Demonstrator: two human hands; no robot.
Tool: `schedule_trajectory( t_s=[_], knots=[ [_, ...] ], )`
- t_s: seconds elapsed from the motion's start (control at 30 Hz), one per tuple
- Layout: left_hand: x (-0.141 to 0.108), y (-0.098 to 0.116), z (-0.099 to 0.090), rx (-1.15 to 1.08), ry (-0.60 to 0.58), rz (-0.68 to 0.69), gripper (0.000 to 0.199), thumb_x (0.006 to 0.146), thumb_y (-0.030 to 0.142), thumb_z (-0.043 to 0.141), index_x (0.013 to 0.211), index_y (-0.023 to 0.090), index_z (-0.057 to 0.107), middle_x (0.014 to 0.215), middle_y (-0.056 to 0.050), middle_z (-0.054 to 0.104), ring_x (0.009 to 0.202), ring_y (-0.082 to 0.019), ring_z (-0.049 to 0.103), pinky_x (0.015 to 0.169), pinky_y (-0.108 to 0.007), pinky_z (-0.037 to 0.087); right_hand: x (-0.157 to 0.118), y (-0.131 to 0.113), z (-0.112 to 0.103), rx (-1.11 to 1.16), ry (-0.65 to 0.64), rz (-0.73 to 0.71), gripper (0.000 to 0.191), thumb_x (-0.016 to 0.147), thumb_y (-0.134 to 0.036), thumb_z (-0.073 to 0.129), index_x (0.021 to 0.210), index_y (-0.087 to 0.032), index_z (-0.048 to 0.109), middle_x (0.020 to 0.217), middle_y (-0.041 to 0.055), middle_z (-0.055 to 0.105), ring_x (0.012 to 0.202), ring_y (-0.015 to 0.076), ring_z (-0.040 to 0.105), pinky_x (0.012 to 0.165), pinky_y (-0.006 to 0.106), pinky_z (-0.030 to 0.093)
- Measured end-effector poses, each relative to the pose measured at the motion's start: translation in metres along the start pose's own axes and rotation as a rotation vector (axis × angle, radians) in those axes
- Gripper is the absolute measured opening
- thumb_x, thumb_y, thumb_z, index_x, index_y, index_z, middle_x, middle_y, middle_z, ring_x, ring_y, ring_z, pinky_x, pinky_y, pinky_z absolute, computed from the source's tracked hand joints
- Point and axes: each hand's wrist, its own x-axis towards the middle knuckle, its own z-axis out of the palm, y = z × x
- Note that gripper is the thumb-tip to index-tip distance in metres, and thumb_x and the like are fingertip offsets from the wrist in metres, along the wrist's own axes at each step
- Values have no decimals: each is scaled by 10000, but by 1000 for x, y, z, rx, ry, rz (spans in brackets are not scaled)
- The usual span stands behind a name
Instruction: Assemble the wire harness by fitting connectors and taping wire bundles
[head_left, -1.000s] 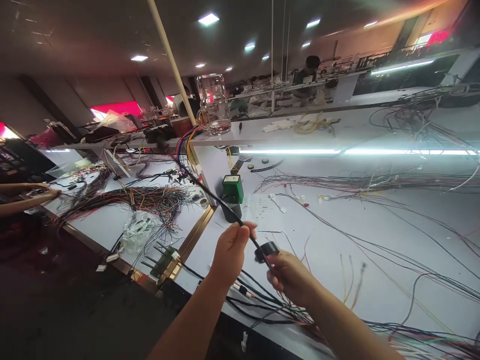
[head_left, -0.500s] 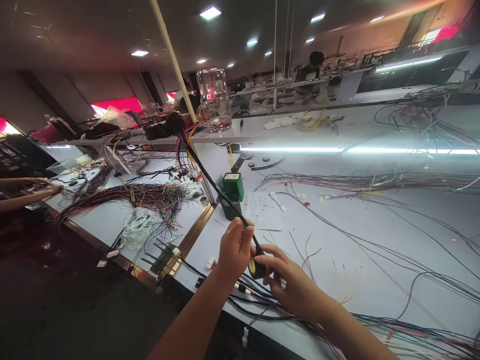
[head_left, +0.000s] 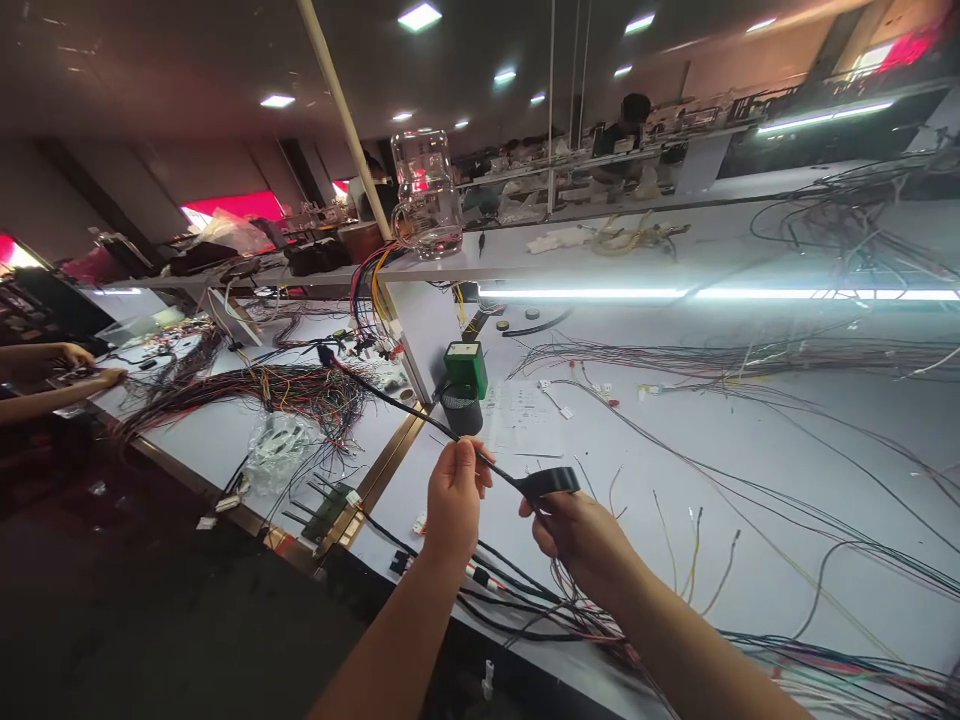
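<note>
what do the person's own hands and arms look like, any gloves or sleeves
The left hand and right hand are bare, with no gloves. Both forearms are uncovered as far as the picture shows, with no sleeve, watch or bracelet in sight. No ring can be made out. Neither arm shows any visible markings.

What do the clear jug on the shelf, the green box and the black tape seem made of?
Jug: glossy, glass or hard clear plastic; see-through walls with bright highlights fit either.
Green box: probably smooth plastic, judging by its even colour, though painted metal is possible.
Black tape: likely smooth vinyl, given its soft sheen; weave too small to rule out.
</note>
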Motion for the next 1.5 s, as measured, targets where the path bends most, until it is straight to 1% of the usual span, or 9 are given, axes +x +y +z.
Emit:
schedule_trajectory(
  t_s=[0.23, 0.43, 0.6, 0.77, 0.97, 1.07, 1.23, 1.37, 1.5],
  knots=[
    [-31, -29, 7, 21, -101, -217, 410, 886, 506, 478, 1023, 162, 653, 950, -76, 651, 750, -137, 571, 694, -264, 469, 4, 11, 7, 32, 19, 32, 205, 781, -311, 594, 885, -145, 533, 736, 21, 580, 398, 23, 342, 391, 195, 190],
    [-38, -43, 3, -53, -135, -88, 284, 896, 392, 518, 925, 165, 687, 1128, -89, 633, 1136, -207, 537, 1014, -344, 380, 20, 22, -10, -68, -21, 226, 219, 743, -254, 557, 939, -166, 518, 777, 27, 588, 403, 59, 479, 347, 178, 280],
    [-27, -43, -12, 105, -305, -111, 336, 916, 407, 471, 925, 158, 696, 961, -83, 691, 963, -195, 619, 931, -349, 443, 21, 29, -21, -197, -106, 386, 318, 671, -226, 664, 953, -197, 521, 773, -4, 578, 348, 49, 452, 303, 161, 152],
    [-20, -39, -18, 330, -267, -96, 377, 904, 457, 467, 875, 153, 689, 839, -59, 678, 701, -142, 606, 706, -273, 488, 4, 36, -28, -380, -55, 60, 398, 848, -450, 515, 1195, -280, 418, 1024, 2, 545, 466, 53, 504, 438, 212, 349],
    [-22, -38, -11, 330, -283, -35, 370, 904, 447, 464, 874, 161, 697, 896, -65, 651, 796, -168, 625, 736, -282, 497, 13, 60, -46, -1228, -76, -91, 269, 779, -155, 508, 1028, -209, 593, 626, -30, 554, 615, 141, 517, 581, 256, 330],
    [-24, -43, -14, 391, -249, 51, 347, 911, 420, 461, 903, 169, 701, 859, -62, 648, 843, -183, 620, 827, -315, 476, 19, 67, -48, -1254, -61, -90, 198, 790, -183, 526, 965, -201, 617, 635, -8, 582, 597, 146, 513, 592, 270, 324],
    [-24, -48, -21, 471, -197, 61, 314, 900, 411, 488, 949, 185, 701, 904, -69, 684, 888, -199, 622, 859, -325, 454, 8, 58, -38, -1213, -79, -156, 441, 806, -212, 528, 1242, -252, 475, 892, 18, 621, 718, 161, 568, 682, 292, 407],
    [-25, -42, -19, 422, -196, 3, 324, 896, 431, 488, 954, 189, 695, 923, -61, 697, 880, -193, 629, 841, -317, 463, 4, 51, -20, -1005, -39, -461, 596, 810, -138, 465, 1364, -314, 335, 1157, 52, 493, 677, 103, 541, 684, 285, 475],
    [-26, -40, -18, 326, -223, -122, 366, 883, 470, 491, 911, 168, 695, 900, -66, 698, 854, -191, 629, 823, -316, 470, 8, 55, -12, -1088, -92, -769, 491, 795, -61, 407, 1179, -323, 563, 1160, 66, 449, 628, 90, 498, 626, 287, 476]
  ],
)
